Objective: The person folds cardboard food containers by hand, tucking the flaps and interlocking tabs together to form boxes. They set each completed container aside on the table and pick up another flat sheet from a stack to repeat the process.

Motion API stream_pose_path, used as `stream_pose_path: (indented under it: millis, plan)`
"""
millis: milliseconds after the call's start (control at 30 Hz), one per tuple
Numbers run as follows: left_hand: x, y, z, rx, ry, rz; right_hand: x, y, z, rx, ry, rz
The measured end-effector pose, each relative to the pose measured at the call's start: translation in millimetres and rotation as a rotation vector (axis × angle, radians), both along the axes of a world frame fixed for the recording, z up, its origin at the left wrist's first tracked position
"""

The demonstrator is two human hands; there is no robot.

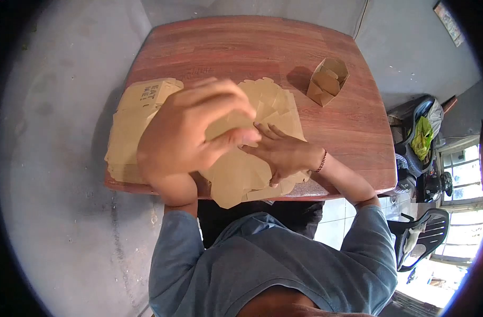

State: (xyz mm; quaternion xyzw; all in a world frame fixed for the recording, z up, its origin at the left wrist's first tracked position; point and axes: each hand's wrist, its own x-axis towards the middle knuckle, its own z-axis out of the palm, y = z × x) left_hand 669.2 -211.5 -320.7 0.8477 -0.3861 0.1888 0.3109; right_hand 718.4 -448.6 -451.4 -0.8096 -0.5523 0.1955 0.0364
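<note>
My left hand (pixel 181 129) is raised close to the camera, above the flat cardboard pieces. Its fingers are curved, the thumb stands apart from them, and no object shows between them. Flat on a cut cardboard box blank (pixel 236 177) lies my right hand (pixel 286 153), fingers spread and a bracelet at the wrist. This blank has tabbed edges and seems to lie over other flat pieces at the table's near edge. To the left rests a stack of cardboard blanks (pixel 128 134) with black printed lettering, partly hidden behind my left hand.
A folded open-topped cardboard box (pixel 328 82) stands at the right on the wooden table (pixel 225 39). Grey walls enclose the left and far sides. Off to the right are a dark plastic chair (pixel 429 232) and another seat holding a yellow-green bag (pixel 422 138).
</note>
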Motion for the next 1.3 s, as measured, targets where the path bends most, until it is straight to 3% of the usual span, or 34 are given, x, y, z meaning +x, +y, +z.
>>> stream_pose_path:
  millis: [133,333,433,500,600,800,1133,1200,1300]
  plan:
    - [16,-10,-12,0.036,0.082,0.206,0,4,2,-0.018,-0.009,-0.010]
    - [20,-6,-18,0.134,0.205,0.311,4,1,9,-0.022,-0.001,-0.006]
    - [20,-4,-17,0.150,0.199,0.311,12,-4,7,0.042,0.056,0.038]
    - [18,-4,-18,0.139,0.199,0.313,19,-8,-1,0.176,0.234,-0.012]
    - [17,-2,-19,0.151,0.174,0.333,16,-11,-7,0.269,0.207,0.023]
    - [15,-2,-18,0.133,0.180,0.352,-9,1,-2,0.050,-0.061,-0.029]
    - [10,4,-13,0.137,0.170,0.394,-2,3,15,0.056,-0.066,0.052]
    - [7,6,-6,0.119,0.220,0.395,4,1,26,0.092,0.288,-0.021]
    - [6,10,-6,0.073,0.241,0.386,7,-2,37,0.207,0.143,0.045]
